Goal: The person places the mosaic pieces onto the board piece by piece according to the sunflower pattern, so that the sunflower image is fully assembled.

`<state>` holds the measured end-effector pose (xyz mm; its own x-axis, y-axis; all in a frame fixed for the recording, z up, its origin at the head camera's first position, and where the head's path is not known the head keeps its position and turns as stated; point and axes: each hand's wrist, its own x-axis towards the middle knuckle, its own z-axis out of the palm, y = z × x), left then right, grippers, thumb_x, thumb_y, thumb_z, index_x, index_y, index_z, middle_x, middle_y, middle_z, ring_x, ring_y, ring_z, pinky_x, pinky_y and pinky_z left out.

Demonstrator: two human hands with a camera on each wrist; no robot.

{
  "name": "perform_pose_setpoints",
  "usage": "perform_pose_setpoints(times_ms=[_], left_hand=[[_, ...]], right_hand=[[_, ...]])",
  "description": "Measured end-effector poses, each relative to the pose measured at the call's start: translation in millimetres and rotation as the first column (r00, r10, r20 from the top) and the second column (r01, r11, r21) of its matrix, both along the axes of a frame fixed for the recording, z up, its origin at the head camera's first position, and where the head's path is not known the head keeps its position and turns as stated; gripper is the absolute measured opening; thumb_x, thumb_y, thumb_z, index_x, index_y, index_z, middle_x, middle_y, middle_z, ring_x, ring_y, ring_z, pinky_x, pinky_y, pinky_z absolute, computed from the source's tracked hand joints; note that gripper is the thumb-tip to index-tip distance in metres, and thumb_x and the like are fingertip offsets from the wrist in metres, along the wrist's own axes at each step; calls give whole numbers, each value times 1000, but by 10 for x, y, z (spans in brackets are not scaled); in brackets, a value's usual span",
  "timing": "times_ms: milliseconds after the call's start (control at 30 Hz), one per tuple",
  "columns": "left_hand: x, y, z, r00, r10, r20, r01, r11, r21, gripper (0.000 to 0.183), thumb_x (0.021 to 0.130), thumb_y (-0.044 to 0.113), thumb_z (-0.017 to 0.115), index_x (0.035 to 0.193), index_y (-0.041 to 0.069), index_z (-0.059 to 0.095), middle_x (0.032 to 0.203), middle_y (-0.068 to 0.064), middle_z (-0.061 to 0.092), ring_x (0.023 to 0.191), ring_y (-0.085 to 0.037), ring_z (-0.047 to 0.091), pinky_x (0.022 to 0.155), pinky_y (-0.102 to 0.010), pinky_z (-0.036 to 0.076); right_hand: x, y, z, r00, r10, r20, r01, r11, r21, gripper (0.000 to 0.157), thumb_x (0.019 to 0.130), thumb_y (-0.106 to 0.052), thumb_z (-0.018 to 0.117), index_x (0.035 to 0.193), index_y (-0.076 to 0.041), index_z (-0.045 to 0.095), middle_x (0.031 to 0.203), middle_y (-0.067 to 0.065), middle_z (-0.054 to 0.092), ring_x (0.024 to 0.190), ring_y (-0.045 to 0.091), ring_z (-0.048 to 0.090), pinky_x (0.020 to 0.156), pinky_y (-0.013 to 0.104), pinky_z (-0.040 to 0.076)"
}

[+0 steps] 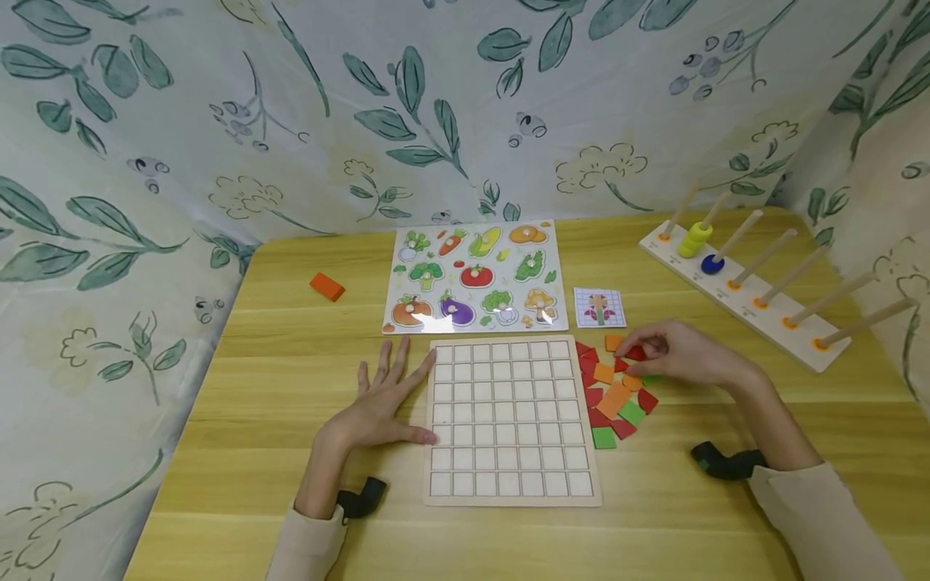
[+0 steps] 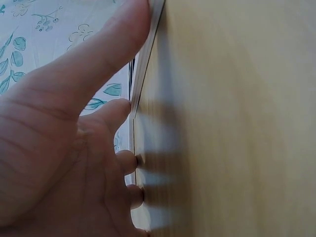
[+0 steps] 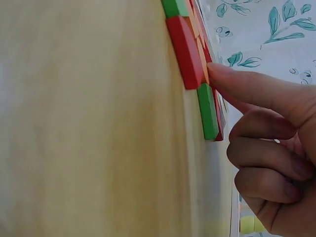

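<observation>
Left hand: fingers spread, thumb and index tips on the left edge of the grid board [image 1: 508,414]; the left hand [image 1: 378,420] grips nothing I can see. I read that as steadying the board.
Right hand: thumb and index of the right hand [image 1: 679,355] reach into the pile around a red piece [image 1: 636,353], other fingers curled in. Can't tell from here if it's pinched or only touched.
Coloured pieces: red, orange and green, heaped along the board's right edge, some overlapping; the coloured pieces [image 1: 614,401] are likely there for easy right-hand reach.
Grid board: flat on the table [image 1: 291,347], between the two hands, probably for access from both sides.
Pattern card: the pattern card [image 1: 599,308] lies face up just beyond the pile, likely for easy viewing.
Vegetable puzzle: the vegetable puzzle [image 1: 449,284] sits just past the board's far edge, so little slack that way.
Peg stand: the peg stand [image 1: 747,295] is angled at far right with yellow rings [image 1: 694,240] and a blue ring [image 1: 713,264]; apart from the right hand.
Orange block: alone at far left, the orange block [image 1: 327,286] blocks nothing.
My view: right hand hides part of the pile.
</observation>
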<state>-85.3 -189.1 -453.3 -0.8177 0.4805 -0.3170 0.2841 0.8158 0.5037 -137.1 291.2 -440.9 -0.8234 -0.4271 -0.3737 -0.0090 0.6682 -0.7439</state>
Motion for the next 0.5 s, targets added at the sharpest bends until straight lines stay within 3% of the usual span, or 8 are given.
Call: perform_pose_setpoints(times_ms=[233,500], left_hand=[[0,17,5,1000,5,11,-5,1000,1,119,79,57,84,168,28,9,172,-16,-23,156,-44,-28,117,-78,-17],[3,20,18,1000,8,14,-8,1000,4,118,80,56,84,168,27,11,172,-16,-23,156,-44,-27,117,-78,-17]], right_hand=[[-2,-12,-10,999,-23,-41,23,1000,12,33,91,-20,80,121,-8,75,72,-2,43,64,11,41,56,24,31],[0,-54,-3,998,-10,-70,12,1000,15,28,90,-16,80,117,-9,77,71,-2,43,65,12,40,57,24,31]])
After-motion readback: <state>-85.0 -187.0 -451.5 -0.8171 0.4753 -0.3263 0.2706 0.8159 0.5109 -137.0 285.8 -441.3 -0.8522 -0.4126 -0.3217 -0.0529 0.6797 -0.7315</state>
